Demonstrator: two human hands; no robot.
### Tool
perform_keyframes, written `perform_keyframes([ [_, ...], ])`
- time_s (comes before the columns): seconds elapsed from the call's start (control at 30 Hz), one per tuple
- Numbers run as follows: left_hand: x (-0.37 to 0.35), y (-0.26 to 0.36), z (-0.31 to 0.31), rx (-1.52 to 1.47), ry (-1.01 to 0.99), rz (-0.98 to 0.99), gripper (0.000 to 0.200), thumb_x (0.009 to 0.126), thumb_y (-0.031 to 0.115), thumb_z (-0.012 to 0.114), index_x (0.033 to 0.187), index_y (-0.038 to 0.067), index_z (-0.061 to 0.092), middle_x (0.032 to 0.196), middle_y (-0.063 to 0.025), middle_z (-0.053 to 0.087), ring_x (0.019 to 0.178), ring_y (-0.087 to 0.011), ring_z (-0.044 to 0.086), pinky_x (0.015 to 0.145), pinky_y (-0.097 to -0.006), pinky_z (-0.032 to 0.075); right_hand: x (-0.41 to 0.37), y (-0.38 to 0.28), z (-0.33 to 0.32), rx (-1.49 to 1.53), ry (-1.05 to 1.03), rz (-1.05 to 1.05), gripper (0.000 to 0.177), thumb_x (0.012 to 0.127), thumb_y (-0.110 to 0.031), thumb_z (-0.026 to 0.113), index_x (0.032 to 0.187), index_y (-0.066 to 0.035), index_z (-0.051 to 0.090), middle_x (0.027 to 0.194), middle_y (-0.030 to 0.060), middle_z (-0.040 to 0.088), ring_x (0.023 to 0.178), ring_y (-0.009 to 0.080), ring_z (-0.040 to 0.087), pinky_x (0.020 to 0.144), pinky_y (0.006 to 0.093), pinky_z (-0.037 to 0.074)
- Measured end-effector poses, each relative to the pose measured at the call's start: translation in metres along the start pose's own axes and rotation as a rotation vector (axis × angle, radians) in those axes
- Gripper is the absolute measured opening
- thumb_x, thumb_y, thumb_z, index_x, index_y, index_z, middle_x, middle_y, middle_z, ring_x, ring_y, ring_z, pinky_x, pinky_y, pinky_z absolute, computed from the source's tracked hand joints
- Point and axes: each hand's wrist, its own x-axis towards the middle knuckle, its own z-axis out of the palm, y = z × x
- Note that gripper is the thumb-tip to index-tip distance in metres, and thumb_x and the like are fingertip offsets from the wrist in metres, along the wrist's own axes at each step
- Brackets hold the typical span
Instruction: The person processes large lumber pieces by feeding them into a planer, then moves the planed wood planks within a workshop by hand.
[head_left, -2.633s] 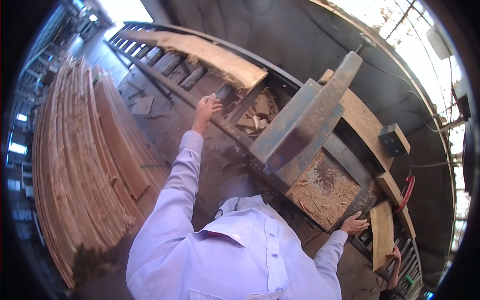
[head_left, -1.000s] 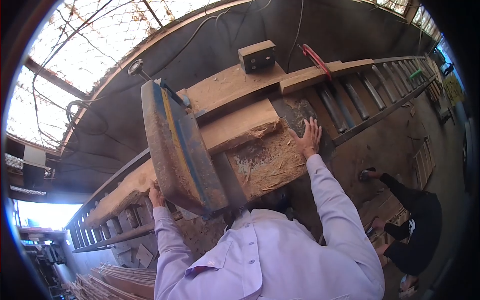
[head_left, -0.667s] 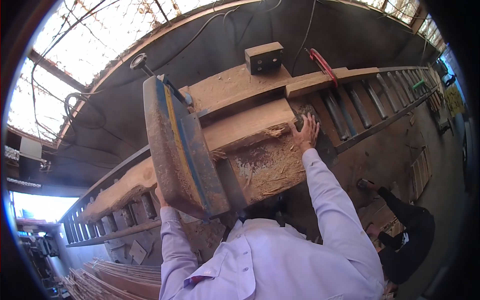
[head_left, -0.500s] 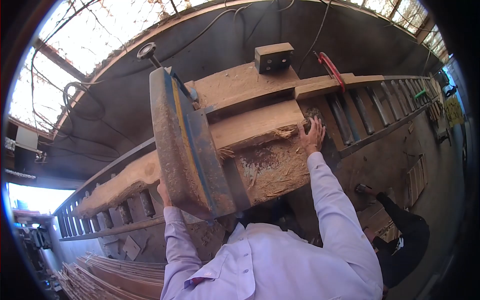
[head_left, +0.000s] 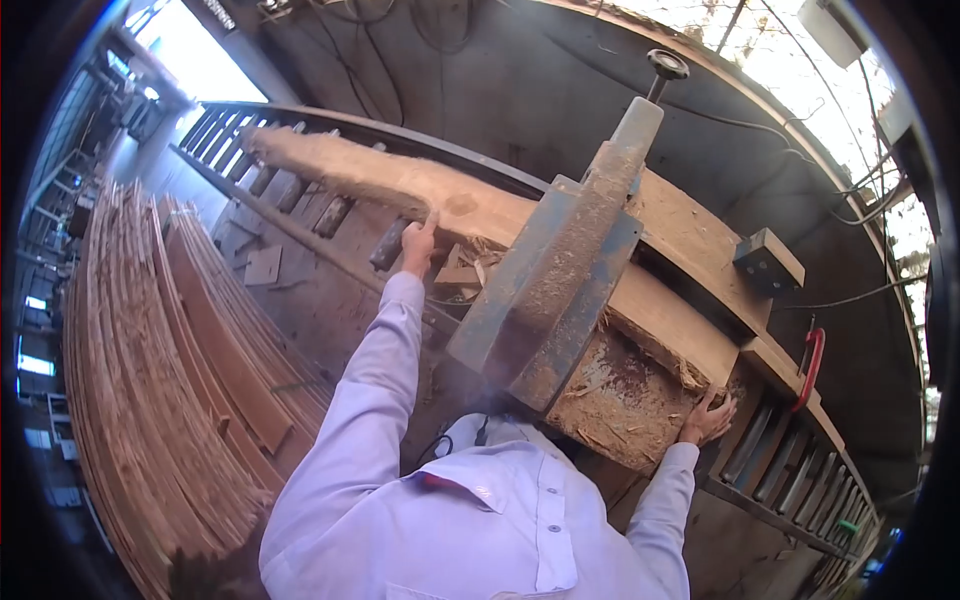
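Observation:
A long, rough-edged timber slab (head_left: pixel 365 170) passes under the blue-grey machine guard (head_left: pixel 565 270), which is coated in sawdust; the guard hides its middle part. My left hand (head_left: pixel 418 245) grips the slab's near edge on the left of the guard, thumb up and fingers curled under. On the right of the guard, my right hand (head_left: pixel 706 420) presses against the slab's end with its fingers apart. Beside that end is the machine table (head_left: pixel 620 410), strewn with sawdust and splinters. Bark and torn fibres line the slab's near edge.
Roller conveyors (head_left: pixel 790 460) extend from both sides of the machine. A fence with a red clamp (head_left: pixel 812 365) runs along the far side, near a bolted block (head_left: pixel 768 262). Stacked long boards (head_left: pixel 150 380) fill the lower left. Cables hang on the dark wall.
My view has swung left, so the machine sits further right and tilts the other way. My left hand, mostly hidden behind the guard before, now shows gripping the slab. The co-worker has left view.

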Motion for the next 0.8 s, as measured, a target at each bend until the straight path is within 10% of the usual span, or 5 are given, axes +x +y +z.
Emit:
perform_keyframes([
  [0.8,-0.005,-0.004,0.008,0.064,0.068,0.065,0.053,0.09,0.046,0.068,0.097,-0.006,0.056,0.092,-0.0163,0.064,0.074,-0.0242,0.067,0.052,-0.0403,0.058,-0.003,0.007,-0.004,-0.074,0.007,-0.02,0.077,0.094,-0.069,0.04,0.138,-0.006,0.051,0.15,0.0142,0.043,0.142,0.0296,0.035,0.118,0.0481,0.02],
])
